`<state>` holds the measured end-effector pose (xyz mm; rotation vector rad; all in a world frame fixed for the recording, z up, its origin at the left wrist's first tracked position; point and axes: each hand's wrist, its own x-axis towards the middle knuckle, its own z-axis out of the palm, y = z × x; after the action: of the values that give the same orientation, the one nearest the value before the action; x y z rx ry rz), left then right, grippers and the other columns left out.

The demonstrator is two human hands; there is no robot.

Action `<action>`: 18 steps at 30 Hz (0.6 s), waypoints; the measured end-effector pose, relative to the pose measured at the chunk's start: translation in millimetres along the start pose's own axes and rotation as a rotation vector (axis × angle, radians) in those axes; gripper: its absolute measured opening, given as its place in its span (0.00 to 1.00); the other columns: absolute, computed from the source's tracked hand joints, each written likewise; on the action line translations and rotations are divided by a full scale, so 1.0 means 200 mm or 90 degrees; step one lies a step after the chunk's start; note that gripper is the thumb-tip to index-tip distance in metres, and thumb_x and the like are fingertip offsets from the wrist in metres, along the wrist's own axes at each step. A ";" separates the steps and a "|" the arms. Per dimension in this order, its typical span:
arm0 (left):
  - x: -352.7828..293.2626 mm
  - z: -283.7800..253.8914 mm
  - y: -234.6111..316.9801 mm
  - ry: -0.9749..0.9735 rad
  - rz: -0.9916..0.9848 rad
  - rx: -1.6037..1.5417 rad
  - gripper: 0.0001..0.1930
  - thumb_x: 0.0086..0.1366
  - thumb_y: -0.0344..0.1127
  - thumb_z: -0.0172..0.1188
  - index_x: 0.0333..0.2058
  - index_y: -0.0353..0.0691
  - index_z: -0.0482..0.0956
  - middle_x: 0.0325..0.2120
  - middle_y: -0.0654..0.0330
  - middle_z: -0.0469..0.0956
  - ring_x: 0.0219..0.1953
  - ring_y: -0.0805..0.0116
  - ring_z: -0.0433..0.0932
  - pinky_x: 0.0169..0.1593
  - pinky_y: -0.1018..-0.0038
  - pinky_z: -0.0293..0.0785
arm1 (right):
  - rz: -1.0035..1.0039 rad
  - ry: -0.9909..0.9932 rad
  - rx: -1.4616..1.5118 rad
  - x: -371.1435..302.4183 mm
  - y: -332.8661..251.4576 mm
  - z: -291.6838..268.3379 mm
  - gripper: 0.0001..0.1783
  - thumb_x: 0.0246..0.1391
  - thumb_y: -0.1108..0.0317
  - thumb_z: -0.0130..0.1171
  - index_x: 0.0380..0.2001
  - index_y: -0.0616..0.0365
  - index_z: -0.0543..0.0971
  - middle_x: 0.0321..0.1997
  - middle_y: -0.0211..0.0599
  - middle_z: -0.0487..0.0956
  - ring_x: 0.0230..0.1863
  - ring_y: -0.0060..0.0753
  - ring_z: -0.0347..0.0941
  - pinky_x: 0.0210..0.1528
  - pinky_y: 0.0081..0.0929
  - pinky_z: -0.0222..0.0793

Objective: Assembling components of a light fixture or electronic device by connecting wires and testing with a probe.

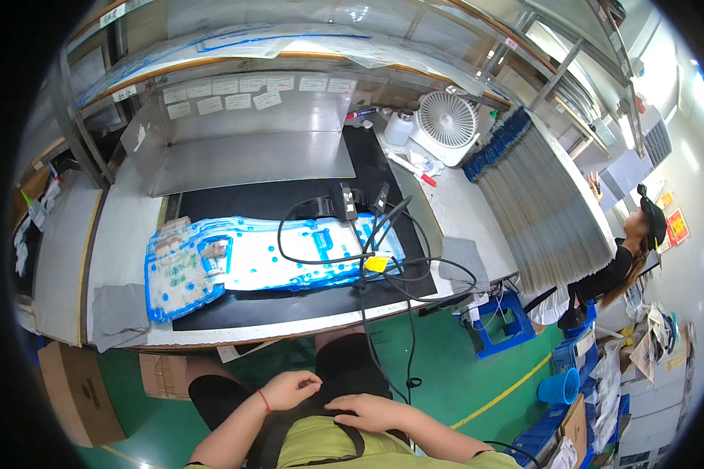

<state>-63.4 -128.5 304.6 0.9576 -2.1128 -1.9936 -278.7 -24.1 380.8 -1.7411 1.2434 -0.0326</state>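
My left hand (289, 389), with a red cord at its wrist, rests over my lap with the fingers curled in. Something small and dark shows at its fingertips, too little to name. Beside it, my right hand (369, 412) lies against my waist, its fingers stretched out and nothing seen in them. In front of both, on the bench, lies a long flat white panel (262, 254) with blue edges and blue spots. Black cables (368, 291) with a yellow tag (378, 264) cross its right part and hang over the bench's front edge.
A bent metal sheet (250, 160) with paper labels stands behind the panel on a black mat (305, 311). Grey cloths (120, 314) lie at the bench's corners. To the right are a white fan (447, 121), stacked grey sheets (544, 203) and another person (614, 270). Shelves overhang the back.
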 end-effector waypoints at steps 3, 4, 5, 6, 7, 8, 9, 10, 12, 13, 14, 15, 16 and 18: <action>-0.12 -0.18 0.53 -0.028 0.088 -0.029 0.10 0.66 0.32 0.57 0.44 0.34 0.78 0.35 0.58 0.81 0.37 0.73 0.80 0.41 0.77 0.76 | -0.159 0.020 0.248 -0.12 -0.24 -0.25 0.20 0.61 0.61 0.52 0.55 0.57 0.73 0.56 0.42 0.73 0.52 0.43 0.73 0.50 0.35 0.71; -0.13 -0.21 0.64 0.031 0.211 -0.040 0.10 0.65 0.30 0.58 0.44 0.34 0.78 0.34 0.59 0.81 0.36 0.75 0.80 0.40 0.78 0.75 | -0.209 0.051 0.307 -0.15 -0.29 -0.34 0.19 0.60 0.64 0.54 0.53 0.58 0.74 0.52 0.41 0.76 0.47 0.39 0.75 0.48 0.31 0.71; -0.15 -0.24 0.75 0.102 0.261 -0.012 0.11 0.63 0.27 0.59 0.45 0.35 0.77 0.32 0.59 0.80 0.34 0.75 0.79 0.37 0.79 0.75 | -0.307 0.152 0.263 -0.17 -0.31 -0.40 0.17 0.58 0.68 0.57 0.51 0.58 0.75 0.49 0.40 0.76 0.44 0.35 0.75 0.45 0.28 0.72; -0.17 -0.27 0.87 0.187 0.273 0.023 0.15 0.61 0.31 0.63 0.46 0.38 0.76 0.29 0.61 0.79 0.30 0.76 0.76 0.33 0.79 0.73 | -0.315 0.216 0.265 -0.20 -0.34 -0.46 0.16 0.57 0.69 0.58 0.49 0.59 0.76 0.47 0.40 0.77 0.43 0.35 0.75 0.45 0.27 0.72; -0.15 -0.30 0.99 0.276 0.320 0.068 0.17 0.58 0.29 0.63 0.47 0.39 0.76 0.28 0.60 0.78 0.28 0.72 0.76 0.32 0.76 0.72 | -0.319 0.282 0.265 -0.24 -0.37 -0.51 0.14 0.56 0.71 0.59 0.47 0.60 0.77 0.44 0.40 0.77 0.43 0.36 0.75 0.44 0.27 0.72; -0.09 -0.34 1.09 0.387 0.419 0.242 0.20 0.54 0.28 0.64 0.48 0.40 0.76 0.27 0.58 0.77 0.29 0.64 0.76 0.34 0.70 0.73 | -0.320 0.380 0.217 -0.26 -0.36 -0.57 0.13 0.55 0.73 0.59 0.44 0.61 0.78 0.42 0.40 0.78 0.42 0.35 0.75 0.43 0.27 0.72; -0.04 -0.39 1.18 0.438 0.424 0.402 0.22 0.52 0.29 0.65 0.48 0.39 0.75 0.33 0.55 0.76 0.35 0.56 0.75 0.39 0.65 0.73 | -0.323 0.471 0.170 -0.27 -0.37 -0.61 0.11 0.54 0.75 0.60 0.42 0.62 0.80 0.40 0.40 0.78 0.41 0.34 0.75 0.42 0.26 0.72; 0.01 -0.42 1.24 0.498 0.381 0.514 0.25 0.50 0.30 0.67 0.49 0.39 0.75 0.41 0.54 0.74 0.43 0.54 0.72 0.45 0.64 0.71 | -0.309 0.552 0.171 -0.28 -0.38 -0.64 0.09 0.52 0.77 0.60 0.39 0.62 0.80 0.35 0.39 0.79 0.37 0.35 0.75 0.39 0.26 0.71; 0.11 -0.56 1.24 0.467 0.301 0.669 0.20 0.48 0.30 0.68 0.43 0.42 0.79 0.47 0.54 0.71 0.49 0.53 0.69 0.51 0.63 0.70 | -0.298 0.647 0.163 -0.30 -0.38 -0.70 0.10 0.51 0.79 0.60 0.39 0.62 0.81 0.33 0.37 0.79 0.31 0.28 0.73 0.31 0.20 0.67; 0.19 -0.63 1.22 0.415 0.261 0.688 0.17 0.48 0.32 0.68 0.40 0.42 0.80 0.48 0.54 0.71 0.50 0.52 0.69 0.52 0.62 0.70 | -0.291 0.685 0.175 -0.30 -0.36 -0.72 0.10 0.51 0.79 0.60 0.39 0.62 0.81 0.33 0.36 0.79 0.29 0.25 0.72 0.29 0.18 0.66; 0.24 -0.68 1.22 0.411 0.210 0.739 0.15 0.49 0.33 0.68 0.39 0.42 0.81 0.48 0.54 0.71 0.51 0.52 0.69 0.52 0.62 0.69 | -0.324 0.729 0.178 -0.30 -0.34 -0.74 0.10 0.51 0.79 0.60 0.38 0.62 0.81 0.33 0.35 0.79 0.28 0.21 0.70 0.27 0.16 0.63; 0.28 -0.73 1.22 0.406 0.157 0.789 0.14 0.50 0.34 0.67 0.38 0.43 0.81 0.49 0.54 0.71 0.52 0.53 0.69 0.53 0.61 0.69 | -0.331 0.754 0.206 -0.32 -0.34 -0.76 0.09 0.52 0.78 0.60 0.38 0.62 0.81 0.33 0.35 0.79 0.29 0.22 0.71 0.27 0.16 0.63; 0.30 -0.79 1.22 0.420 0.156 0.786 0.12 0.52 0.35 0.66 0.37 0.43 0.81 0.49 0.54 0.71 0.53 0.53 0.69 0.53 0.61 0.69 | -0.349 0.766 0.207 -0.33 -0.33 -0.78 0.09 0.52 0.78 0.59 0.38 0.63 0.81 0.33 0.36 0.79 0.29 0.22 0.71 0.28 0.16 0.64; 0.38 -0.90 1.23 0.438 0.146 0.728 0.11 0.58 0.40 0.62 0.37 0.43 0.81 0.47 0.53 0.73 0.51 0.52 0.72 0.53 0.61 0.70 | -0.365 0.784 0.209 -0.37 -0.31 -0.81 0.09 0.52 0.78 0.59 0.38 0.63 0.80 0.33 0.36 0.79 0.30 0.23 0.71 0.28 0.16 0.64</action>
<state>-132.9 -333.8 533.2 1.1444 -2.5849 -0.1107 -352.3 -76.4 545.5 -1.6943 1.3314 -1.7447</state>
